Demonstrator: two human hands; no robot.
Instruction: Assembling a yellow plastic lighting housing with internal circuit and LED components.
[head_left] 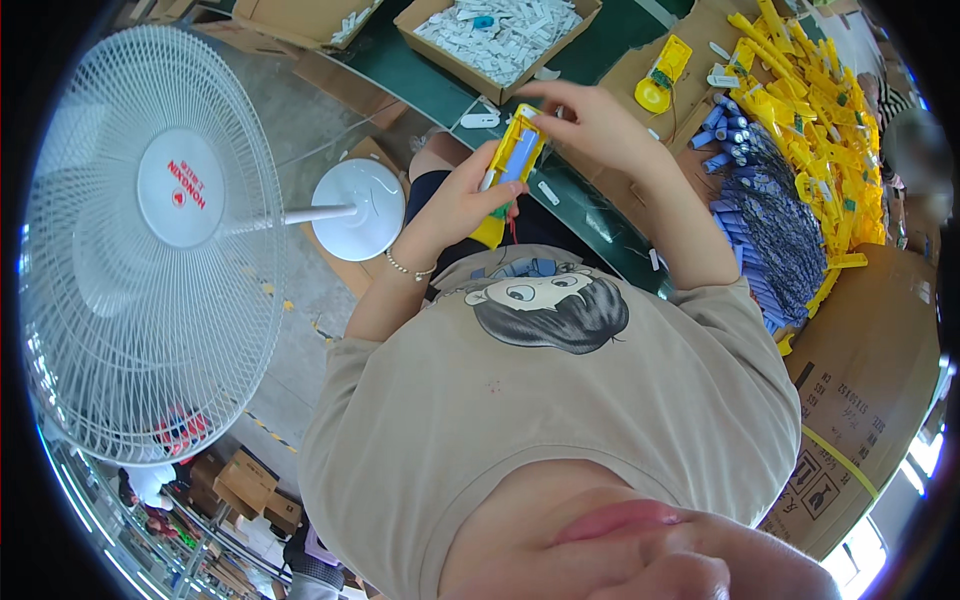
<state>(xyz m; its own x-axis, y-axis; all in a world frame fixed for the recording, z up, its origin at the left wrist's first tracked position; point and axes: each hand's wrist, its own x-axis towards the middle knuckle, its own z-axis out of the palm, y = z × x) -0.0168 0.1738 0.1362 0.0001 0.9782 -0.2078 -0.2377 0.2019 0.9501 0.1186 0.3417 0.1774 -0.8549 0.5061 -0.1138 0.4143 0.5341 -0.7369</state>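
My left hand (468, 203) is wrapped round a long yellow plastic casing (507, 147), held tilted above my lap at the table's edge. A blue cylindrical battery (519, 158) lies in the casing's open hollow. Something green and a red wire show at its lower end, partly covered by my fingers. My right hand (592, 122) is at the casing's upper end, index finger stretched out and thumb close to the rim. Its fingers are apart with no object seen between them; whether the thumb touches the casing, I cannot tell.
A cardboard box (455, 68) of small white plastic pieces stands on the green table (592, 218). Another yellow casing (655, 95) lies on cardboard. Blue batteries with black wires (765, 220) and yellow casings (830, 130) are heaped rightward. A white fan (185, 190) stands left, a large carton (870, 350) right.
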